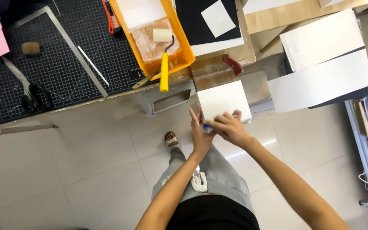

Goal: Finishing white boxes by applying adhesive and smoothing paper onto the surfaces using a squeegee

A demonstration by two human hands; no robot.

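Observation:
A small white box [223, 100] is held in front of me, below the table edge. My left hand [199, 130] presses against its near left corner with fingers up along the side. My right hand [230, 126] grips the box's near edge and pinches a small blue object [208, 126] against it. What the blue object is cannot be made out.
An orange tray [184, 47] holds a yellow-handled roller [164, 68] and glue film. A black cutting mat [60, 64] carries scissors [30, 91], a metal square [75, 51] and a sponge [30, 48]. White boards [324, 64] overhang at right. Grey tiled floor lies below.

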